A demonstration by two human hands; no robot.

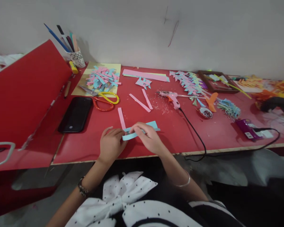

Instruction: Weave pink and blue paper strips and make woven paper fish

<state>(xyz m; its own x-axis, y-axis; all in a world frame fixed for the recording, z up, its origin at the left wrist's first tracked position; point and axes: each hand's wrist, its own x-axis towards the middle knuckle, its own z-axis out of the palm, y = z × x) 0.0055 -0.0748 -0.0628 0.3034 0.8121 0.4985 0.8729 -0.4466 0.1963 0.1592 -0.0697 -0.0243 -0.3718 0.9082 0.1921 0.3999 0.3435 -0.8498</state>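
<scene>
Near the table's front edge, both hands hold a light blue paper strip (130,136) that is bent over on itself. My left hand (111,142) pinches its left end, fingers curled. My right hand (148,137) grips it along the middle, with the free end sticking out to the right. A pink paper strip (121,118) lies just behind my left fingers. Two more pink strips (140,102) form a V further back. The fingertips partly hide the fold.
Scissors (104,97) and a black phone (75,114) lie left, below a pile of paper pieces (103,78). A pink glue gun (172,98) with a black cord (196,132) lies right, near a purple power box (248,128). A red board (26,101) stands far left.
</scene>
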